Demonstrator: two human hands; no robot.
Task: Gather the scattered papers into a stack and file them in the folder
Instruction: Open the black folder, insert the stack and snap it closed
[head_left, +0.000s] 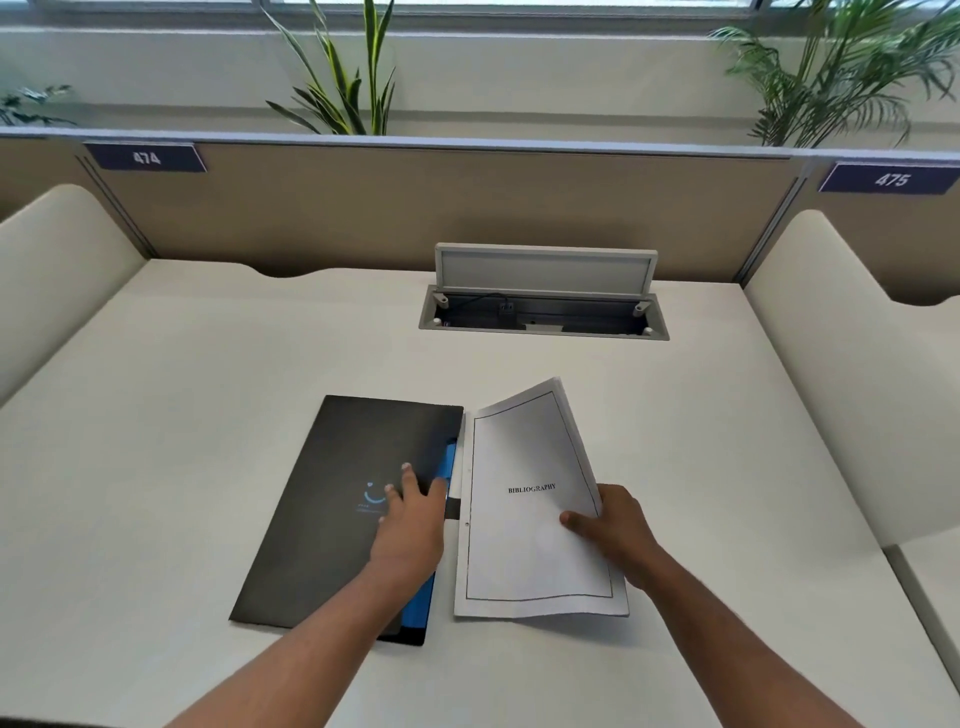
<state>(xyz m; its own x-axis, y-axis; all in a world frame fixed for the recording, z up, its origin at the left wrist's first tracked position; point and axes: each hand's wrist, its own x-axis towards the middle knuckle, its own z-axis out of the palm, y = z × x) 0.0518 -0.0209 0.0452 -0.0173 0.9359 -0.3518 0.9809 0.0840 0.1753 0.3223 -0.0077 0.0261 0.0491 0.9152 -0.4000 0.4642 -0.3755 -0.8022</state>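
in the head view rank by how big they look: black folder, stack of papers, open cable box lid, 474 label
1. black folder and stack of papers: too alike to rank; the right hand holds the papers tilted, nearer the camera
2. cable box lid, though it sits farther back
3. 474 label, farthest away

My left hand (410, 519) rests with straight fingers on the black folder (332, 509) lying on the desk (208, 374). My right hand (613, 530) grips the stack of papers (530, 499), top sheet reading BIBLIOGRAPHY, just beside the folder's right edge.
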